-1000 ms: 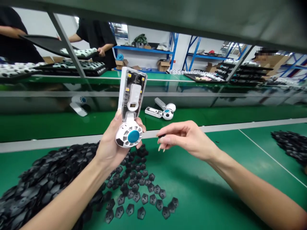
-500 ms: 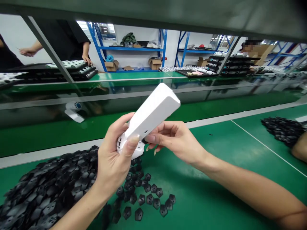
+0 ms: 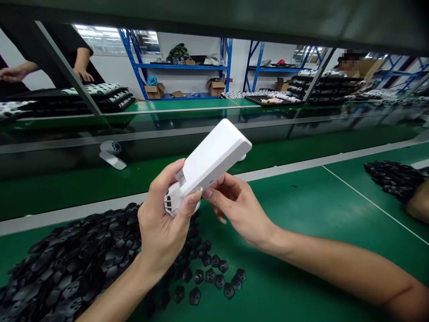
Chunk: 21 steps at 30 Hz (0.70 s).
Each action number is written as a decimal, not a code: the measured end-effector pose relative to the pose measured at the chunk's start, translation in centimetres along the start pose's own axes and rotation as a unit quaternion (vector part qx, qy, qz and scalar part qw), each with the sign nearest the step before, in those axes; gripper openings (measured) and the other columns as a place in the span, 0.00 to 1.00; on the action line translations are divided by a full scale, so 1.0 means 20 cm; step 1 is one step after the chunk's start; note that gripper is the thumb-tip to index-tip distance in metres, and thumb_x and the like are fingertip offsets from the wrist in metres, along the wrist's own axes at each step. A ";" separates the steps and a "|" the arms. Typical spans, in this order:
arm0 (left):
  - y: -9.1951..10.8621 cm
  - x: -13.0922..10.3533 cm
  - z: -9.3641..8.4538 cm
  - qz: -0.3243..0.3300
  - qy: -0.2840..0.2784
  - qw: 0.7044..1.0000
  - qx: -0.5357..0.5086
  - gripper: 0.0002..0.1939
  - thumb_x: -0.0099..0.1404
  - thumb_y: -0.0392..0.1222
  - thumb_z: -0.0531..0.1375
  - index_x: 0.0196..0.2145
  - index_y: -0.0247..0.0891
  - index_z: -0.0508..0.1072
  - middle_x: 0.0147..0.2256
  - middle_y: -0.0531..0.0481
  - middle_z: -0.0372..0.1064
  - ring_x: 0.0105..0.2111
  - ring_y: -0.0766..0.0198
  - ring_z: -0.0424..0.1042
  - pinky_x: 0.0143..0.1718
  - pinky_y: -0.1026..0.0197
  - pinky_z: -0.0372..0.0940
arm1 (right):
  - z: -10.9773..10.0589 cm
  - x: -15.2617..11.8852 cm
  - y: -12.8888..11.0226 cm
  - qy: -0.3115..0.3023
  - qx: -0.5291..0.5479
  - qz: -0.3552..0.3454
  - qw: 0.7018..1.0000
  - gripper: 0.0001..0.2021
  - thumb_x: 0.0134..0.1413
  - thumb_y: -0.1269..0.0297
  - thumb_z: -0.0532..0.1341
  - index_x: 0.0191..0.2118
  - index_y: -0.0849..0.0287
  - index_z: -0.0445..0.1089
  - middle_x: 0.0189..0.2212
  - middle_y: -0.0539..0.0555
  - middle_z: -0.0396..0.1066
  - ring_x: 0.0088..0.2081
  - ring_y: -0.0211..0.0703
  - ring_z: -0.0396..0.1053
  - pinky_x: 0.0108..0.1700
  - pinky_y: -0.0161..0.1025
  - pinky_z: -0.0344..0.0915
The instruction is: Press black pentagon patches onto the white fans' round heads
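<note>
My left hand is closed around the lower end of a white plastic device with a long flat body and a vented, rounded base. The device slants up to the right above the bench. My right hand has its thumb and fingers bent together against the device's underside, near the base. What those fingertips hold, if anything, is hidden behind the body. Below both hands lie loose black five-sided pieces, and a large heap of black pieces spreads to the left.
A green conveyor belt runs beyond the bench, carrying another white device. Another heap of black pieces sits at the right, near someone's arm. Stacked black trays hold white parts across the belt, beside a standing person.
The device has rolled in my left hand, showing more of its broad face and less of the base. My right fingers stay at its underside. The white device on the belt has shifted right.
</note>
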State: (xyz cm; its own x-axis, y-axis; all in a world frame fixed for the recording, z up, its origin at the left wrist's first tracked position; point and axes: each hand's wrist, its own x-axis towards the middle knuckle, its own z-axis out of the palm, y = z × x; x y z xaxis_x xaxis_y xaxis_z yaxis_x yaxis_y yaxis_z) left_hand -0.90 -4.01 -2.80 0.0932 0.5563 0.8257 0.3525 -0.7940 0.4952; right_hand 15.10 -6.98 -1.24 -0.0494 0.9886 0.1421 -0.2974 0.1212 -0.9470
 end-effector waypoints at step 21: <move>0.06 0.06 -0.05 0.145 -0.047 0.985 0.078 0.14 0.76 0.46 0.63 0.56 0.45 0.76 0.46 0.48 0.83 0.37 0.59 0.82 0.35 0.60 0.75 | -0.09 0.02 -0.04 -0.158 0.073 0.220 0.960 0.20 0.40 0.54 0.83 0.34 0.63 0.81 0.26 0.52 0.79 0.28 0.37 0.77 0.31 0.31 0.76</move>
State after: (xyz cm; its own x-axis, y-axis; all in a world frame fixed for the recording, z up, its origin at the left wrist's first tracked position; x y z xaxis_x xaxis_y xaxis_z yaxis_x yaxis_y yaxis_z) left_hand -1.29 -4.51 -1.06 0.2944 0.3372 0.8942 0.4364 -0.8799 0.1881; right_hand 17.01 -6.46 -0.95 -0.4806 0.8622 -0.1602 -0.3104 -0.3382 -0.8884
